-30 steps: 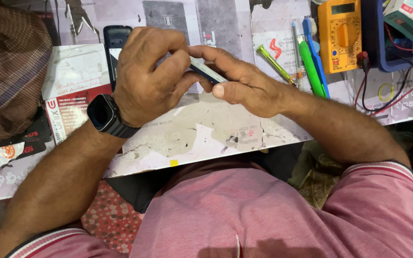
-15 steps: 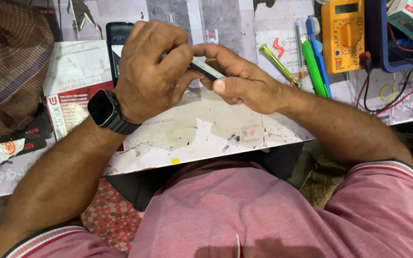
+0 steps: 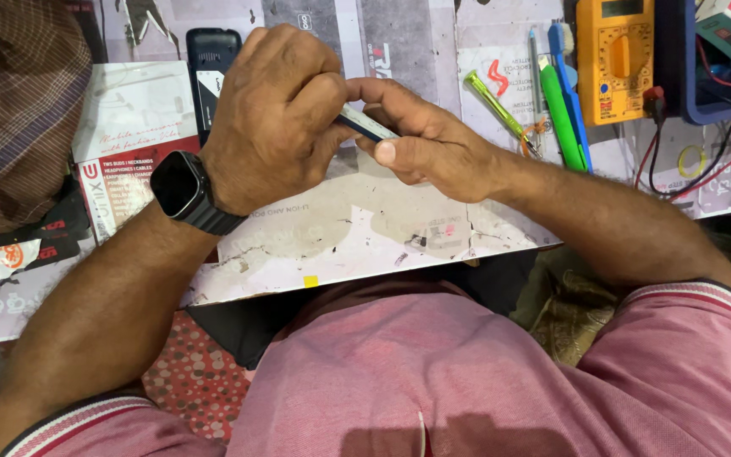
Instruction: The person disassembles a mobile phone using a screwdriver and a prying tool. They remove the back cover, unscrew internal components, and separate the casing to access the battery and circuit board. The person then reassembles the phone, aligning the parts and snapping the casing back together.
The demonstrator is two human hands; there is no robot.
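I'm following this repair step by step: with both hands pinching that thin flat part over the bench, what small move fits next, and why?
Probably lower it onto the paper-covered bench before doing anything else. The left hand and right hand both grip the thin flat part in mid-air, mostly hidden by fingers, so neither hand is free for the green screwdriver lying to the right.

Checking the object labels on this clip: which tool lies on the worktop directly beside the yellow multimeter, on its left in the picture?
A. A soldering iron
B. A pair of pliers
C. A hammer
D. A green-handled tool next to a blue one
D: a green-handled tool lies alongside a blue-handled tool just left of the yellow multimeter, while both hands, left hand and right hand, are pinching a small flat device away from them.
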